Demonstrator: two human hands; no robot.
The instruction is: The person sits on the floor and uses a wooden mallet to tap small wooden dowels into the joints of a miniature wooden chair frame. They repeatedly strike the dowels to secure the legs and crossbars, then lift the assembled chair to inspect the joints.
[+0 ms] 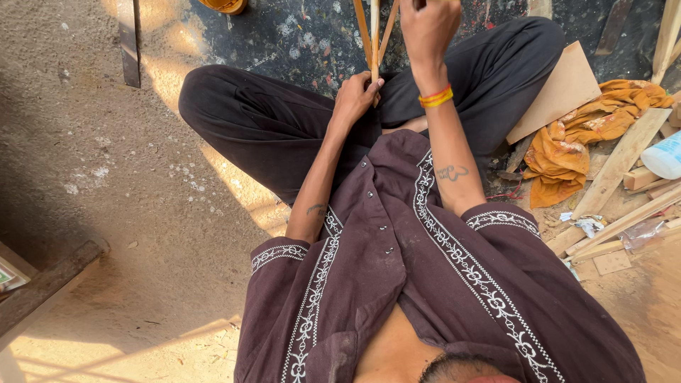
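Both hands close on a bundle of thin wooden sticks (374,35) that stands between the seated person's crossed legs. Left hand (355,96) wraps its grip round the sticks low down, fingers pressed together; right hand (428,25) clasps them higher up, above the left hand and nearer the frame's top edge. Their long axis runs straight away from the body. Right of the sticks, an orange cloth (582,138) and wooden offcuts (617,167) lie on the floor.

Dark maroon short-sleeved shirt (425,284), white embroidered trim, black trousers (269,120), orange-yellow wrist threads (435,96)
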